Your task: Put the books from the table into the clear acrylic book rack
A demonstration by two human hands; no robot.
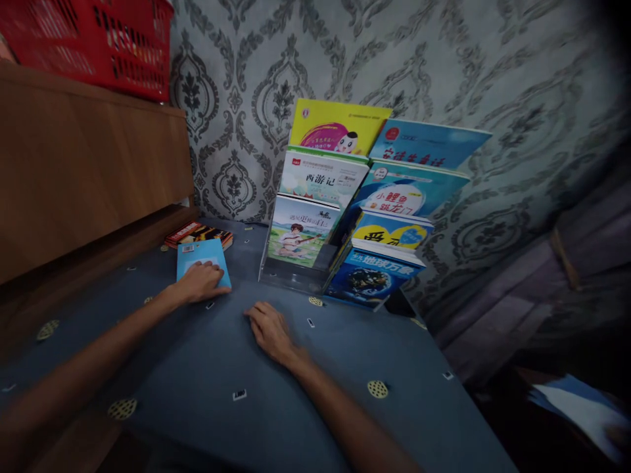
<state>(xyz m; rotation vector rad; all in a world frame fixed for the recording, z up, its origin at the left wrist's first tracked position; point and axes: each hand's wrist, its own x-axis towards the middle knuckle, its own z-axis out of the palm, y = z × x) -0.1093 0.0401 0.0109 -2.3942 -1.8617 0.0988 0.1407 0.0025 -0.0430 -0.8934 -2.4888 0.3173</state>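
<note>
My left hand (200,282) lies over a light blue book (219,253), which has a barcode label at its far left corner. Its fingers rest on the cover and its thumb stretches out along the near edge. Part of the cover is hidden under the hand. Just behind, a red and black book (197,231) lies flat, partly covered by the blue one. My right hand (270,332) rests on the patterned table cover (197,374), fingers loosely bent and holding nothing. It is nearest to a clear book stand (296,277), a short way in front of it.
Several picture books stand in tiers on the stand, among them a yellow one (365,118) and a dark blue one (369,282). A wooden cabinet (93,164) with a red basket (133,52) borders the left. Patterned wallpaper (236,98) backs the table; dark curtains (532,282) hang right.
</note>
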